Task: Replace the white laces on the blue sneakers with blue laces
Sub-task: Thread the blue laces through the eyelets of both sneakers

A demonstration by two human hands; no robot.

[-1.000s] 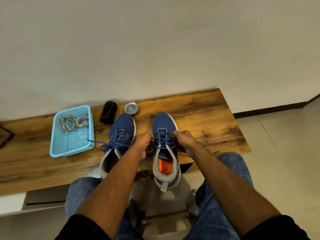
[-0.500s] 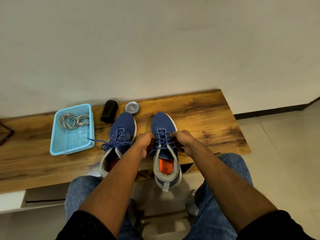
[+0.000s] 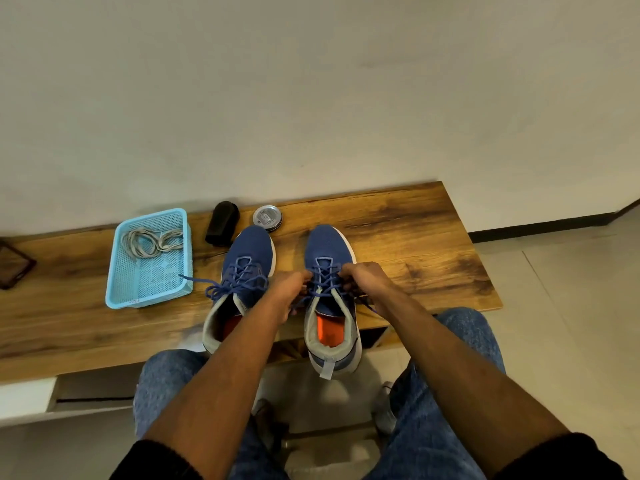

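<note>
wooden bench (image 3: pixel 408 230) against the wall carries both sneakers, and with your left hand (image 3: pixel 289 289) and right hand (image 3: pixel 367 280) each pinching an end of the blue lace (image 3: pixel 323 275) over the right sneaker (image 3: pixel 329 251), pull both ends evenly before knotting.

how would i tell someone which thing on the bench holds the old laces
Start at the long wooden bench against the wall and go to its left part, left of the two blue sneakers. There sits a light blue mesh basket with pale laces coiled at its far end. It is the only open container there; the black object and round tin beside it are small and closed.
</note>
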